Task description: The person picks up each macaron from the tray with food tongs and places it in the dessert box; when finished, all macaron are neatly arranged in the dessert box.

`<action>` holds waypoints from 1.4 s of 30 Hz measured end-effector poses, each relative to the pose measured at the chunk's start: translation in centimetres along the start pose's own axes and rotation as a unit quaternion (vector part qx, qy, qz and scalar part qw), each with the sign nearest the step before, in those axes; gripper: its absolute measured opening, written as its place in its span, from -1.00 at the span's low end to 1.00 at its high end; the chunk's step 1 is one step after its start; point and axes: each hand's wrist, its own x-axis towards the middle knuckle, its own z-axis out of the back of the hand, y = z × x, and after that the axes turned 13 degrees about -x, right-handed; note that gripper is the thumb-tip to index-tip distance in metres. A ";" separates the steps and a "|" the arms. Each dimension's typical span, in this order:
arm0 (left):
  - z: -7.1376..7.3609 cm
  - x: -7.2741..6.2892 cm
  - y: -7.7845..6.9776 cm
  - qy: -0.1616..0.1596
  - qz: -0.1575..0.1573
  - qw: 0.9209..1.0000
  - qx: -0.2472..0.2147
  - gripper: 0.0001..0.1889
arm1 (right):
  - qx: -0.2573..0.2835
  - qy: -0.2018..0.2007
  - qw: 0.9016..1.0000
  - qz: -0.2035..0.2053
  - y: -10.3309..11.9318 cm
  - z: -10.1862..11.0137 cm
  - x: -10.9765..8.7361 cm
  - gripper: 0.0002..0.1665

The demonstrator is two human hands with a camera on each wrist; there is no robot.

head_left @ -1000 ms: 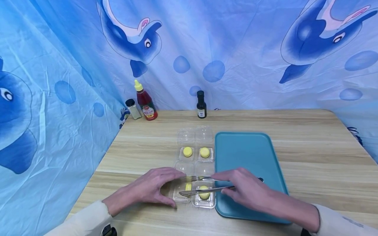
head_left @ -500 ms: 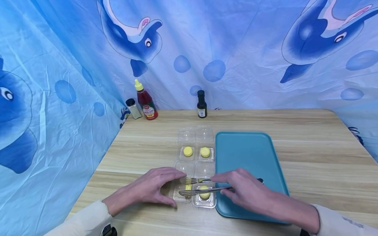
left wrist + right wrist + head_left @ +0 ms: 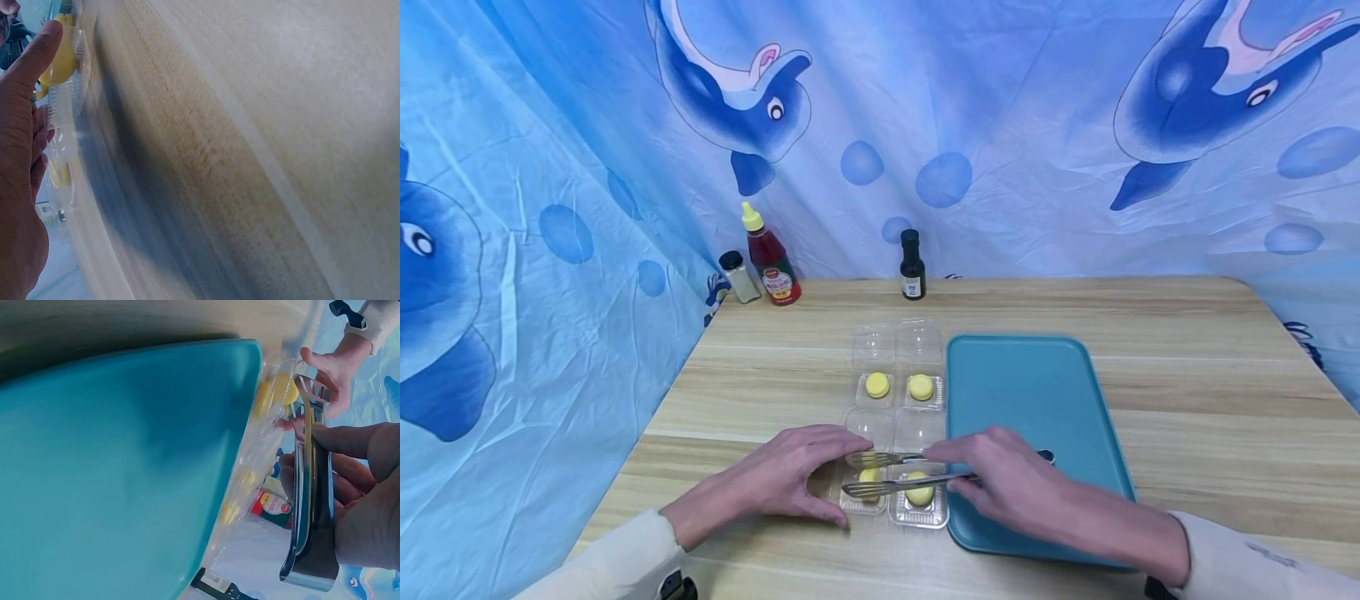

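Note:
Metal food tongs (image 3: 880,487) are held in my right hand (image 3: 1011,475), which pinches them between thumb and fingers. Their slotted ends stand apart over the near-left compartment, one on each side of a yellow macaron (image 3: 869,476); contact is unclear. A second macaron (image 3: 919,498) sits in the near-right compartment, partly under the lower tong arm. At the left edge of the near clear plastic container (image 3: 880,508), my left hand (image 3: 793,471) lies with thumb and fingers spread. In the left wrist view the left thumb (image 3: 40,53) is extended beside the container wall.
Behind is another open plastic container (image 3: 874,346) with two macarons (image 3: 877,385). A teal tray (image 3: 1022,383) lies to the right, below the right hand. At the back stand a red sauce bottle (image 3: 775,271), a black-capped shaker (image 3: 741,279) and a dark bottle (image 3: 912,271).
My right hand and the tongs have shifted slightly left, and the tong ends stand wider apart. The near-left macaron went from standing on edge to lying flatter. The left hand stays put.

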 end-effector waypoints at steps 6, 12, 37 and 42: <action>0.0 0.0 0.0 0.001 0.002 1.000 -0.003 -0.02 | 0.018 -0.003 1.000 0.013 0.2 -0.7 0.6 -0.49; 0.1 -0.1 0.0 0.000 -0.005 1.000 0.000 -0.03 | 0.043 0.003 0.999 0.012 0.3 -1.0 0.8 -0.44; 0.1 -0.1 0.2 -0.007 -0.012 1.000 -0.001 -0.02 | 0.000 0.020 1.000 0.002 0.1 0.9 -0.1 -0.48; 0.0 -0.1 0.3 -0.006 -0.011 1.000 0.002 -0.02 | 0.008 0.014 1.000 -0.001 0.3 0.8 0.1 -0.52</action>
